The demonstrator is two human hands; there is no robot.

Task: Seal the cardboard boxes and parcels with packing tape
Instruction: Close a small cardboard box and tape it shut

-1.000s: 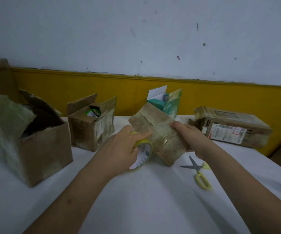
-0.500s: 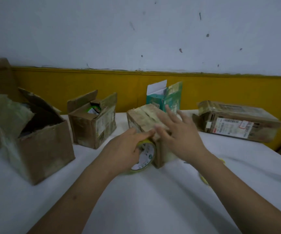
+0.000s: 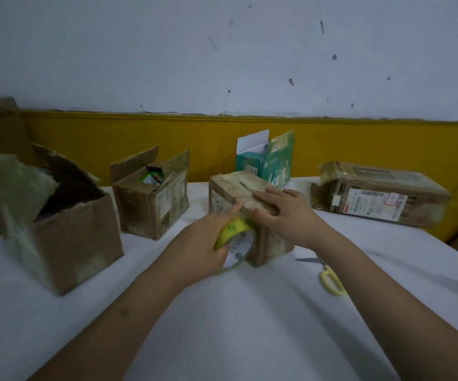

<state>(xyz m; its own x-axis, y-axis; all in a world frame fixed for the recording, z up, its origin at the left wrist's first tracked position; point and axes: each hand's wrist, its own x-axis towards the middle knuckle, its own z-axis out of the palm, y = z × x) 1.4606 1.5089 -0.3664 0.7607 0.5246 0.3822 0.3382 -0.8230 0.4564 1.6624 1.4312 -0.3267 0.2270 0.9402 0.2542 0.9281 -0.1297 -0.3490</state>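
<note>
**Two hands on one small box, tape being laid**

Sealing looks to be midway on the small box [image 3: 233, 185], which stands at the middle of the white table [image 3: 250, 331]. The left hand [image 3: 200, 243] reaches in from the box's near left, fingers and thumb curled round the tape roll [image 3: 237, 240], which is held on edge against the box's near face. The right hand [image 3: 285, 215] lies palm down on the box's top, fingers straight and spread, gripping nothing; it seems to be smoothing a strip or steadying the box. Whether a strip runs from roll to box is too blurred to tell.

Next, I judge, comes pulling the roll away to draw the tape taut and then cutting it. That calls for the scissors [image 3: 329, 276], lying just right of the box on the near side.

Left of the box stand an open carton [image 3: 151, 204] and a torn large carton [image 3: 71, 237]; behind it is a green carton [image 3: 272, 160], and to its right a long labelled parcel [image 3: 379, 193].
</note>
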